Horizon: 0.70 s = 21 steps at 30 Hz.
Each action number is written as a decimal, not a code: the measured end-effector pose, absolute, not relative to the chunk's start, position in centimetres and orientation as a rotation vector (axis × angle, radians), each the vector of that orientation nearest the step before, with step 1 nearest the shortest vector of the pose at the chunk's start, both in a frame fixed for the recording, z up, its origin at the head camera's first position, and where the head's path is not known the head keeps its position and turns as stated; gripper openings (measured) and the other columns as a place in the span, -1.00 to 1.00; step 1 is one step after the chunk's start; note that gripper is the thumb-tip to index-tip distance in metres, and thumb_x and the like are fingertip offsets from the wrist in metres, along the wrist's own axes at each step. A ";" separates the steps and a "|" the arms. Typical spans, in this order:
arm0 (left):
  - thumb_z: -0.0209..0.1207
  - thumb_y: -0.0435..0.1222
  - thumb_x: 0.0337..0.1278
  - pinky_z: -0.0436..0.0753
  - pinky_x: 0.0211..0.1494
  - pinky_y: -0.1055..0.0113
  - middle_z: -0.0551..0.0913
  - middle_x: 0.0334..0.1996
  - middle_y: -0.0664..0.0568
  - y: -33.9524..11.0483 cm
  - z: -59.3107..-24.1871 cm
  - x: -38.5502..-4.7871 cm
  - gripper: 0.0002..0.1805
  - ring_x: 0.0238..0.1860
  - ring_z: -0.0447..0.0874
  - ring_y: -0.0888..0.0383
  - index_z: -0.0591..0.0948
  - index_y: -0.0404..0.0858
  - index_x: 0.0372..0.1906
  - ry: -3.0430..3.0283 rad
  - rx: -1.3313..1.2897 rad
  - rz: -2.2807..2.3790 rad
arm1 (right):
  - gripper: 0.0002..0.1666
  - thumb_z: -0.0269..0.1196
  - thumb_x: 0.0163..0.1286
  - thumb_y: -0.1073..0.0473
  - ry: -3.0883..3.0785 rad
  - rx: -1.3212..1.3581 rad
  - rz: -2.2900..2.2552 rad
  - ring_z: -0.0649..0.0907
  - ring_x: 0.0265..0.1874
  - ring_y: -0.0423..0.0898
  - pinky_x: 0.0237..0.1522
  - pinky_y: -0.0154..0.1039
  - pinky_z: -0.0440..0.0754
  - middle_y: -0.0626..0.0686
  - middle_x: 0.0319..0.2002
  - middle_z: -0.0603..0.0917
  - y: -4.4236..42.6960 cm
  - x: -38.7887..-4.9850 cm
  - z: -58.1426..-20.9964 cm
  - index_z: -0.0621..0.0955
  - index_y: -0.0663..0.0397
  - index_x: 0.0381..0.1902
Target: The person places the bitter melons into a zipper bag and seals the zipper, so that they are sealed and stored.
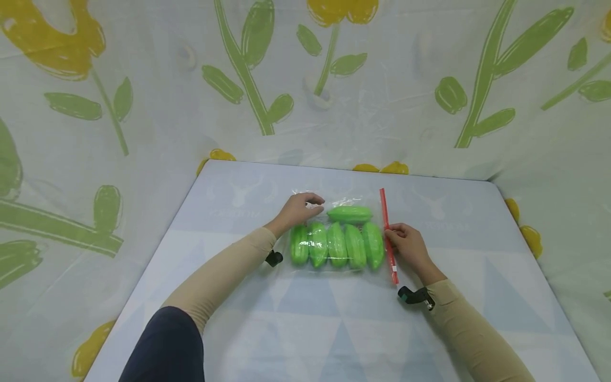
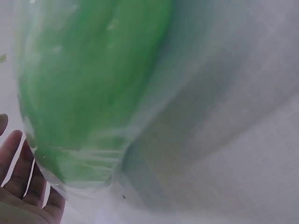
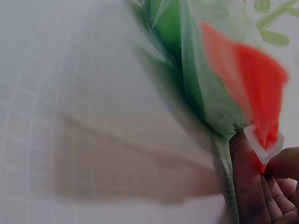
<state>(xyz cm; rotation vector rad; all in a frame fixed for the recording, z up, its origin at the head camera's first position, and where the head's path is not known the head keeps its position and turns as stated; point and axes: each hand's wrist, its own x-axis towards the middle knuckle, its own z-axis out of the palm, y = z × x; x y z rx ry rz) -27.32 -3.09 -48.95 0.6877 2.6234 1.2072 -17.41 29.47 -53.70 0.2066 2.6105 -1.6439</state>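
Note:
A clear plastic bag (image 1: 341,269) lies on the table with several bright green, ridged, vegetable-shaped pieces (image 1: 336,244) inside. Most stand side by side in a row; one (image 1: 350,214) lies crosswise above them. Along the bag's right edge runs a red zip strip (image 1: 384,207) with a white slider (image 3: 275,142). My right hand (image 1: 409,245) pinches this strip between thumb and fingers, above the slider in the head view. My left hand (image 1: 298,211) is at the bag's upper left, its fingers loosely bent with nothing between them. Whether it touches the plastic I cannot tell.
The table (image 1: 305,329) has a pale cover with blue-grey triangles. A flower-printed curtain (image 1: 382,116) hangs behind it and at both sides. Black wrist cameras (image 1: 414,297) sit at both wrists, close above the table.

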 end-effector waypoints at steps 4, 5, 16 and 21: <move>0.22 -0.16 0.40 0.40 0.44 0.04 0.62 0.24 -0.06 -3.3 -49.3 -27.1 -0.65 0.35 0.47 -0.05 0.68 -0.23 0.16 2.645 0.674 1.181 | -0.58 0.19 0.56 0.10 2.617 0.214 -1.641 0.63 -0.46 -0.27 -0.38 -0.37 0.64 0.06 -0.29 0.76 29.7 -17.5 -53.7 0.56 0.42 0.09; 0.23 -0.16 0.40 0.38 0.46 0.03 0.61 0.25 -0.07 -3.4 -49.3 -27.0 -0.64 0.37 0.45 -0.06 0.68 -0.23 0.16 2.646 0.674 1.178 | -0.58 0.19 0.56 0.10 2.616 0.216 -1.644 0.63 -0.46 -0.27 -0.38 -0.37 0.64 0.06 -0.29 0.76 29.7 -17.5 -53.7 0.56 0.42 0.09; 0.26 -0.15 0.35 0.22 0.55 0.03 0.52 0.35 -0.11 -4.9 -50.9 -26.7 -0.54 0.44 0.33 -0.09 0.61 -0.26 0.25 2.719 0.842 1.048 | -0.60 0.19 0.56 0.12 2.643 0.236 -1.657 0.62 -0.49 -0.30 -0.40 -0.39 0.62 -0.04 -0.36 0.74 30.5 -17.7 -53.9 0.57 0.43 0.08; 0.25 -0.09 0.35 0.13 0.58 -0.01 0.39 0.46 -0.10 -5.4 -51.2 -26.4 -0.42 0.53 0.20 -0.09 0.52 -0.23 0.38 2.690 0.828 1.036 | -0.58 0.19 0.57 0.11 2.649 0.243 -1.645 0.61 -0.49 -0.30 -0.41 -0.39 0.62 -0.02 -0.33 0.75 30.8 -17.8 -53.9 0.56 0.43 0.09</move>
